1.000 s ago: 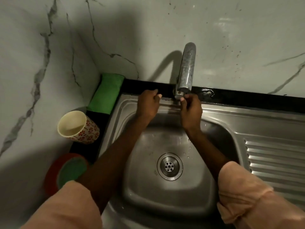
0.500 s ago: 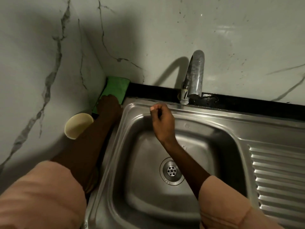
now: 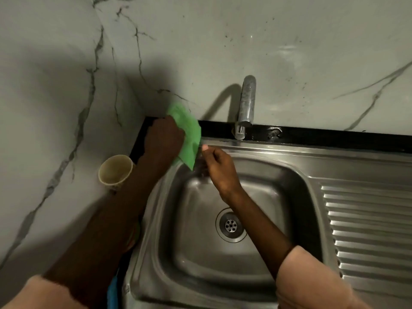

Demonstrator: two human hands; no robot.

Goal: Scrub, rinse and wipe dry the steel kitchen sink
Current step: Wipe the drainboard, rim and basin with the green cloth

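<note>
Lifted off the counter, green cloth is hanging limp from gripping left hand; right hand, loosely curled beside it, is reaching for its free corner.

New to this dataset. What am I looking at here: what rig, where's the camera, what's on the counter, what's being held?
There is no robot: a person works with bare hands, and the one camera sits on their head, looking forward and down. Below is a steel sink with a drain, a ribbed draining board on its right, and a tap at the marble wall. The left hand holds a green cloth at the sink's back left corner. The right hand is beside the cloth's lower edge with fingers curled; whether it has a grip on the cloth is unclear. A paper cup stands on the counter to the left.
</note>
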